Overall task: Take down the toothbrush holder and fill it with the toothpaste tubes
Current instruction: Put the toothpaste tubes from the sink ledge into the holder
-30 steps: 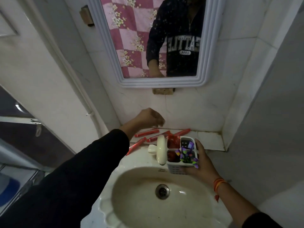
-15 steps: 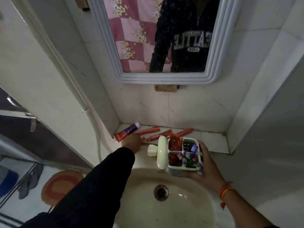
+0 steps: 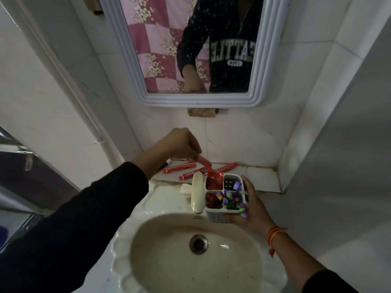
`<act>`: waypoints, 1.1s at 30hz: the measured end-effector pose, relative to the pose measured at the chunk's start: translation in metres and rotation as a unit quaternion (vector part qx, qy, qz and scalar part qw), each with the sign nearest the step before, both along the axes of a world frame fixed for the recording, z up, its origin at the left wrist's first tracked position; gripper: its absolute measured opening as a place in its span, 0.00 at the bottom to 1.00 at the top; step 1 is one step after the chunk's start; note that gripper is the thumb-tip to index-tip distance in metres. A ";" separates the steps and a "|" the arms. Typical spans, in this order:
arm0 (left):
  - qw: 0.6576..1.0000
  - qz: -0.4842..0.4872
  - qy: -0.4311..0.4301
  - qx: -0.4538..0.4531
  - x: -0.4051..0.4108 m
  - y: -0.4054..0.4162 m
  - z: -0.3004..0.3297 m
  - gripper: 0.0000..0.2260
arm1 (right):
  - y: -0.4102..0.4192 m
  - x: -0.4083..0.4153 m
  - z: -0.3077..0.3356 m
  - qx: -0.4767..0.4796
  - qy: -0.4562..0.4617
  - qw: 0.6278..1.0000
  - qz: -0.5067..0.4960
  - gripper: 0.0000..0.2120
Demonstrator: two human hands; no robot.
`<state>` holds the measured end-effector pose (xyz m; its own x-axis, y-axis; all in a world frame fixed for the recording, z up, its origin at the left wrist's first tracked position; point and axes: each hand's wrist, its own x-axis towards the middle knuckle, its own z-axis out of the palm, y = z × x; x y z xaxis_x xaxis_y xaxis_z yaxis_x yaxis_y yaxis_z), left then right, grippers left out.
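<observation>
Half a second before, my left hand (image 3: 182,144) had been down on the ledge with a red tube sticking out toward nine o'clock; now it had lifted above the ledge (image 3: 262,178), and its clenched fingers (image 3: 191,152) were grasping a red toothpaste tube (image 3: 204,161) that angled down toward four o'clock, its lower end right at the far-left compartment of the toothbrush holder (image 3: 224,194). The holder had hardly shifted. My right hand (image 3: 252,206) gripped it from the three o'clock side and underneath, holding it just over the basin's back rim — upright, beside the white tap (image 3: 197,193).

Room was tight. The tiled back wall (image 3: 243,136) stood close behind the ledge, the side wall closed in at three o'clock, and the mirror (image 3: 196,49) hung overhead at twelve. The sink (image 3: 196,256) lay open below, toward six o'clock.

Three more red tubes (image 3: 179,167) lay flat on the ledge between my left hand and the holder. Red packaging already filled both left compartments; the near-right one held purple-topped items (image 3: 230,197), and the far-right one looked dark, its contents too dim for me to tell. The tap sat touching or just beside the holder's left wall — I couldn't tell which.
</observation>
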<state>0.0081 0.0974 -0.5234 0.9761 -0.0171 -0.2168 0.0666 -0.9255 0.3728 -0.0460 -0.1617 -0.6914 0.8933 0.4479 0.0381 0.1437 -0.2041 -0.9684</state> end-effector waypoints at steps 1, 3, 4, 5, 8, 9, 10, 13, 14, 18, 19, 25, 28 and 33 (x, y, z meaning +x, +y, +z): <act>0.999 -0.029 0.011 0.017 -0.001 -0.010 0.009 0.13 | -0.001 0.001 -0.002 -0.003 -0.002 1.000 0.001 0.49; 0.996 -0.076 0.026 0.047 -0.003 -0.029 0.018 0.13 | -0.002 0.001 -0.003 -0.017 -0.007 1.000 0.002 0.50; 0.993 -0.095 0.031 0.067 -0.003 -0.037 0.017 0.13 | -0.002 0.001 -0.004 -0.023 -0.009 1.000 0.000 0.51; 0.989 -0.112 0.035 0.092 -0.003 -0.044 0.014 0.13 | -0.002 0.001 -0.004 -0.025 -0.010 1.000 -0.001 0.51; 0.977 -0.141 0.038 0.156 -0.006 -0.062 0.004 0.14 | -0.002 -0.001 -0.002 -0.027 -0.006 1.000 0.001 0.49; 0.976 -0.140 0.028 0.163 -0.006 -0.066 0.002 0.14 | -0.001 -0.002 -0.003 -0.029 -0.009 1.000 0.000 0.50; 0.977 -0.135 0.014 0.163 -0.007 -0.069 0.001 0.14 | -0.001 -0.003 -0.002 -0.033 -0.016 0.999 -0.001 0.50; 0.986 -0.106 -0.031 0.127 -0.007 -0.072 0.008 0.16 | -0.001 -0.002 -0.003 -0.051 -0.029 0.998 -0.004 0.50; 0.987 -0.105 -0.027 0.122 -0.007 -0.071 0.011 0.16 | -0.002 -0.002 -0.003 -0.053 -0.029 0.998 -0.003 0.50; 0.972 -0.151 0.041 0.176 -0.003 -0.075 0.001 0.12 | -0.002 -0.004 -0.001 -0.059 -0.014 0.998 -0.004 0.49; 0.968 -0.157 0.063 0.187 -0.001 -0.077 -0.007 0.12 | -0.002 -0.005 0.000 -0.057 -0.012 0.998 -0.003 0.49; 0.961 -0.162 0.128 0.185 0.003 -0.082 -0.026 0.13 | -0.001 -0.004 -0.001 -0.023 -0.002 1.000 -0.004 0.51; 0.976 -0.136 0.127 0.115 0.007 -0.062 -0.016 0.15 | -0.002 -0.006 0.002 -0.022 -0.001 1.000 -0.001 0.50; 0.995 0.022 0.084 -0.038 0.020 -0.009 -0.015 0.11 | 0.000 -0.005 0.005 -0.014 -0.006 1.000 0.000 0.49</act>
